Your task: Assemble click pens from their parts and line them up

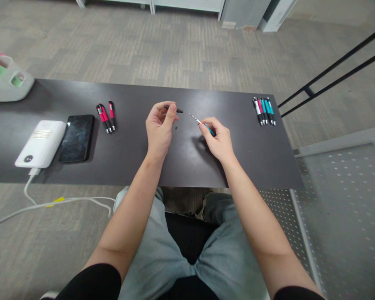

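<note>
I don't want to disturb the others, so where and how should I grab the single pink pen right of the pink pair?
Probably best pinched across the far half of the single pink pen, from above and its right. It lies flat, lengthwise toward you, with the pink pair on its left; the gap narrows at the near end.

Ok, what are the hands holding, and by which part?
The left hand pinches a small dark piece behind its projecting right end; the right hand holds an opened teal pen by its barrel.
</note>
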The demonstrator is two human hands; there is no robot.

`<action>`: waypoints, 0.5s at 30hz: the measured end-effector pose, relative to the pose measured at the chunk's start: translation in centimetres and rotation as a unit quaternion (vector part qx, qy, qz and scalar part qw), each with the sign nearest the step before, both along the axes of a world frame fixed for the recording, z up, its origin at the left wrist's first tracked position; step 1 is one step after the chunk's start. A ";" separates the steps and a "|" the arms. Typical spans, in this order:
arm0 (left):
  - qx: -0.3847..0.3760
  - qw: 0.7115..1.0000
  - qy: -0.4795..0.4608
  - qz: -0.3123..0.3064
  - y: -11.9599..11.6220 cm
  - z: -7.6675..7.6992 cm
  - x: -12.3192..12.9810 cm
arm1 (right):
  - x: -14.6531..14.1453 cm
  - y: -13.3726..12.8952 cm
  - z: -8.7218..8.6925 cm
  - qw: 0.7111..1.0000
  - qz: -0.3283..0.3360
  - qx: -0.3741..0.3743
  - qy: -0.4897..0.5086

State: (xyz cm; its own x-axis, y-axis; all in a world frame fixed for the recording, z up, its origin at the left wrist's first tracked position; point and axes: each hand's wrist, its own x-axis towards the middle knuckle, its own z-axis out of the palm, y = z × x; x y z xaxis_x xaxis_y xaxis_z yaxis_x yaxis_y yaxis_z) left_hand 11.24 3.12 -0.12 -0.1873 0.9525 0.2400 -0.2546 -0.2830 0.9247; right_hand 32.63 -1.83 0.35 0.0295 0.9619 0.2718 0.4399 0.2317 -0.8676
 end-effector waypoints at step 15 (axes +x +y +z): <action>0.038 0.976 0.216 0.006 0.0 0.3 -2.3 | 0.1 -0.1 0.0 1.000 -0.015 0.006 0.007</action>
